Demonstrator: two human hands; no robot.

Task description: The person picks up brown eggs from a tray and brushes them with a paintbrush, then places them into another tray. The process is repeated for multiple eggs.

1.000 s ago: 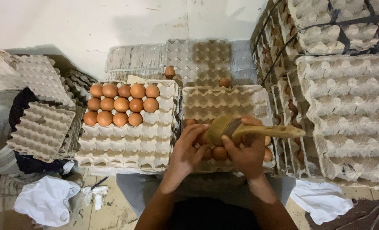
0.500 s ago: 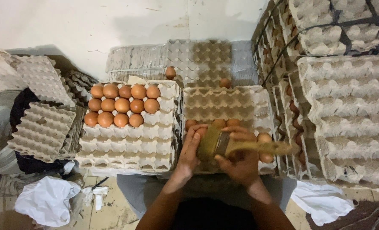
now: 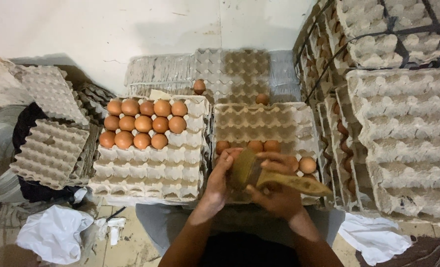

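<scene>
Brush (image 3: 259, 175) lower than before, both hands (image 3: 274, 195) over egg tray (image 3: 259, 118).

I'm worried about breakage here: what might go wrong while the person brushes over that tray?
The brush in the right hand works close above the eggs in the right tray; a hard stroke may crack one. The left hand hides whatever it cradles, so its grip cannot be judged. Two loose eggs behind might roll.
</scene>
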